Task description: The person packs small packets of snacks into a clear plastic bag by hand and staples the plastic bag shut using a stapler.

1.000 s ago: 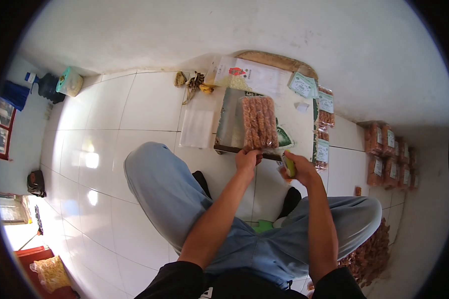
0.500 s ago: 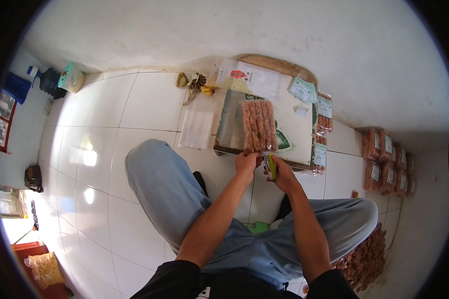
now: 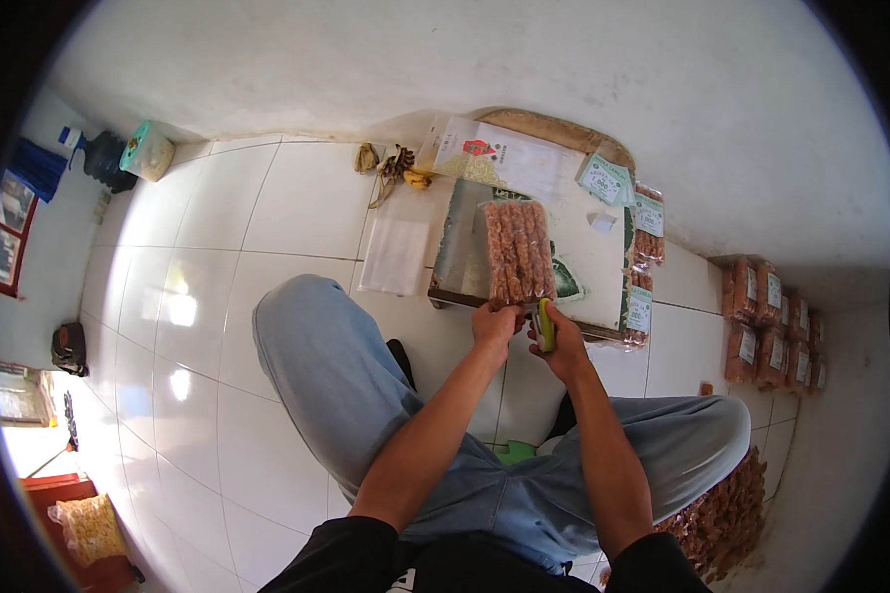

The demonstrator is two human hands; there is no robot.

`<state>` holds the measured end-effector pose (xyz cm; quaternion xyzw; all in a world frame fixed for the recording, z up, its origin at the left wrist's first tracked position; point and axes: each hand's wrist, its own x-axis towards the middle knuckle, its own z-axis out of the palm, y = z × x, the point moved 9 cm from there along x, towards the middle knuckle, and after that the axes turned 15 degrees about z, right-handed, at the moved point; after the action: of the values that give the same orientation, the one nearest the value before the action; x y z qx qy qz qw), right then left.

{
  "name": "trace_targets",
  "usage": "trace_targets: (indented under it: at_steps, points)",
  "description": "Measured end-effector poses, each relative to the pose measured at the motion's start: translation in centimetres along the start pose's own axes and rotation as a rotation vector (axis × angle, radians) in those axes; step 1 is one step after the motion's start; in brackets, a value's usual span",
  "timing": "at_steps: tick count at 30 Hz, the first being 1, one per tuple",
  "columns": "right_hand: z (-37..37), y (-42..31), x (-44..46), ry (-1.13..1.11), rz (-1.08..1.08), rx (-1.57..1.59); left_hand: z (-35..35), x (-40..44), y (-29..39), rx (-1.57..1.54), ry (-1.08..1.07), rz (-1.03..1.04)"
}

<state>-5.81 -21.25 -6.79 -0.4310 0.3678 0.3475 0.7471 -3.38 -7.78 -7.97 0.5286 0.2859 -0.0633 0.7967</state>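
A clear plastic bag of brown snack sticks (image 3: 519,252) lies on the low table (image 3: 588,267), its lower end at the table's near edge. My left hand (image 3: 496,324) has its fingers closed on that lower end. Closed round a yellow-green stapler (image 3: 546,324), my right hand (image 3: 562,344) holds it upright at the bag's lower right corner, close to my left fingertips. The stapler's jaws are too small to make out against the bag.
Green-and-white labels (image 3: 605,181) lie at the table's back right. Labelled packs (image 3: 640,306) line its right side, and more packs (image 3: 769,316) stand by the wall. Empty plastic bags (image 3: 396,257) and bananas (image 3: 417,179) are to the left. Loose brown pieces (image 3: 727,519) lie beside my right knee.
My right hand has brought the stapler leftward from the table's near edge to the bag's lower end. My left hand has stayed on the bag.
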Motion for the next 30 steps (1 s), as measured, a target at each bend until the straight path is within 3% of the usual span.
trace_targets:
  at_steps: [23, 25, 30]
  points:
    - [-0.9, -0.6, 1.2, 0.174, -0.172, -0.057, 0.0, 0.2, 0.2, -0.009, -0.016, -0.003]
    - [-0.1, -0.5, 0.3, 0.103, -0.084, -0.050, -0.1, 0.1, 0.4, -0.034, -0.014, 0.004]
    - [-1.5, 0.6, -0.5, 0.177, 0.030, -0.020, -0.1, 0.3, -0.2, -0.023, -0.021, -0.068]
